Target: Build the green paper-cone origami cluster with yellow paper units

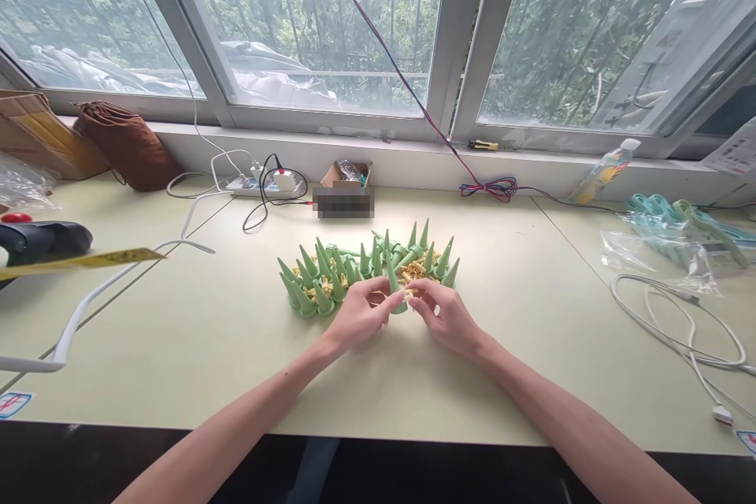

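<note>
A heap of green plastic cones (331,276) mixed with small yellow pieces (413,264) lies on the pale green table (206,331), just beyond my hands. My left hand (357,315) pinches one green cone (394,287), its tip pointing up. My right hand (446,315) meets it from the right, fingers pinched at the cone's base on a small yellowish piece (412,293).
A power strip (263,185) with cables and a small open cardboard box (346,173) sit near the window sill. A brown pouch (127,146) lies far left, a white cable (679,323) and plastic bags (661,252) on the right, a bottle (602,172) by the sill.
</note>
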### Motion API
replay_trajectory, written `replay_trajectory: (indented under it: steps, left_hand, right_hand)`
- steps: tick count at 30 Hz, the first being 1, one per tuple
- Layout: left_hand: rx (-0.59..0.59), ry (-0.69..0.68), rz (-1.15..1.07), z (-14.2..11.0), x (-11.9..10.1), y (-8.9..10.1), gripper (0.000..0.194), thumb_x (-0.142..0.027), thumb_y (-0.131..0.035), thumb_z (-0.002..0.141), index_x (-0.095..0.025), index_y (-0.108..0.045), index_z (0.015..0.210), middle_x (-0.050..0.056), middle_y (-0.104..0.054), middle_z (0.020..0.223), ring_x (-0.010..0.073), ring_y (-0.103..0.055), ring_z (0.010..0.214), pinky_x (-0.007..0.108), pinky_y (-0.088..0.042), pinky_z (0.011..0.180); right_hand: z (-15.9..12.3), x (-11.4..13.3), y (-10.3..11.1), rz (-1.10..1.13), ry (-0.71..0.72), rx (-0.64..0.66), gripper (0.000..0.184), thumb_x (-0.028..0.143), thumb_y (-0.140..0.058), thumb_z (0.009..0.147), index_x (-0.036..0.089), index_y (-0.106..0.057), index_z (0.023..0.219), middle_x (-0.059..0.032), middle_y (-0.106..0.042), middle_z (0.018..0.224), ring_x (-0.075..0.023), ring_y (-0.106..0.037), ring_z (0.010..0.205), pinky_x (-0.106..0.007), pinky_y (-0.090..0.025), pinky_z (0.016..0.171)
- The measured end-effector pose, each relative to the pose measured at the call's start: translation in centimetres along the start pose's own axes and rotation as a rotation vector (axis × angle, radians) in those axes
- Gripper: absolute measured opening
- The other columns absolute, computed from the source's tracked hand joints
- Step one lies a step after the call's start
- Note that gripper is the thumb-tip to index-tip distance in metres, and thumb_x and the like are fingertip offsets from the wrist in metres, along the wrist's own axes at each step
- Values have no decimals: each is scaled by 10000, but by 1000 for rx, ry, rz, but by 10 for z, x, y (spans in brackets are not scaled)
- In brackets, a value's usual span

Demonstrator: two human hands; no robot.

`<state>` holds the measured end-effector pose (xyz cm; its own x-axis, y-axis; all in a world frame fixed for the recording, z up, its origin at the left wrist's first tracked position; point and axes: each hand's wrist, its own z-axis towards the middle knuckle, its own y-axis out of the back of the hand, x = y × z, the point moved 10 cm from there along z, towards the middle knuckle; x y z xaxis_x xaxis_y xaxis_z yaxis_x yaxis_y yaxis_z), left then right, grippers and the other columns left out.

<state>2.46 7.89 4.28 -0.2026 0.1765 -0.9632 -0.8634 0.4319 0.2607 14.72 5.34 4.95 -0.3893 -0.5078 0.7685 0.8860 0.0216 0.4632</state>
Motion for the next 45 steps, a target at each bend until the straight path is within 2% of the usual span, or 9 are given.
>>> replay_trajectory:
  steps: [5, 8, 11, 21, 24, 30, 37, 42, 45]
  left_hand:
    - [-58, -175, 201, -3, -12, 0, 269, -364, -617, 917, -164, -550, 751, -16, -553, 671, 81, -506, 534, 200, -434, 476]
    - [-66, -301, 349, -7, -21, -5, 245, -311, -618, 917, -165, -559, 730, -12, -544, 718, 86, -495, 580, 210, -447, 525]
    - [-62, -343, 406, -8, -22, -8, 227, -289, -608, 923, -168, -561, 737, -15, -527, 730, 87, -483, 588, 212, -448, 534]
    - [-89, -250, 319, -4, -18, -1, 209, -340, -597, 929, -162, -609, 819, 9, -618, 736, 102, -539, 587, 209, -463, 515]
    - [-89, -234, 306, -4, -16, -1, 205, -343, -601, 926, -161, -621, 835, 12, -618, 745, 103, -541, 590, 213, -471, 520]
    - [-95, -312, 361, -6, -20, -3, 196, -351, -626, 912, -168, -660, 850, 17, -611, 806, 88, -499, 580, 213, -476, 516]
    - [-56, -422, 470, -13, -28, -11, 118, -270, -590, 949, -204, -685, 971, 46, -674, 983, 96, -562, 650, 215, -488, 582]
    - [-81, -391, 433, -11, -26, -9, 149, -298, -603, 936, -174, -650, 867, 30, -642, 889, 76, -509, 575, 210, -470, 540]
    - [-106, -312, 382, -7, -20, -4, 195, -337, -626, 914, -166, -629, 820, 12, -605, 796, 83, -500, 564, 213, -459, 522]
  right_hand:
    - [1, -2, 1, -25, 3, 3, 325, 413, -439, 1019, 184, -588, 843, -29, -609, 714, -136, -511, 588, -261, -414, 551]
    - [1, -4, 2, -42, -8, 3, 438, 424, -387, 1032, 198, -466, 666, 12, -482, 586, -120, -415, 525, -260, -348, 521]
    - [1, -6, 2, -45, -13, -4, 453, 417, -378, 1033, 205, -390, 633, 30, -403, 568, -111, -349, 512, -261, -304, 509]
    - [0, -9, 3, -31, -67, -22, 393, 409, -386, 1033, 197, -484, 717, 16, -485, 615, -117, -411, 531, -258, -339, 526]
    - [0, -11, 4, -35, -76, -41, 396, 406, -389, 1032, 199, -460, 701, 24, -455, 608, -113, -388, 524, -256, -326, 518]
    - [0, -9, 5, -64, -61, -44, 429, 417, -385, 1027, 198, -465, 667, 26, -430, 586, -113, -363, 519, -258, -315, 510]
    - [0, -9, 5, -82, -75, -42, 465, 395, -380, 1016, 201, -406, 594, 40, -353, 515, -102, -308, 464, -266, -260, 474]
    - [1, -11, 6, -68, -83, -75, 419, 372, -416, 1010, 199, -429, 629, 35, -390, 554, -104, -329, 496, -259, -282, 491]
    - [0, -10, 7, -32, -96, -74, 305, 370, -444, 1003, 189, -539, 777, 16, -489, 624, -115, -403, 530, -254, -337, 511]
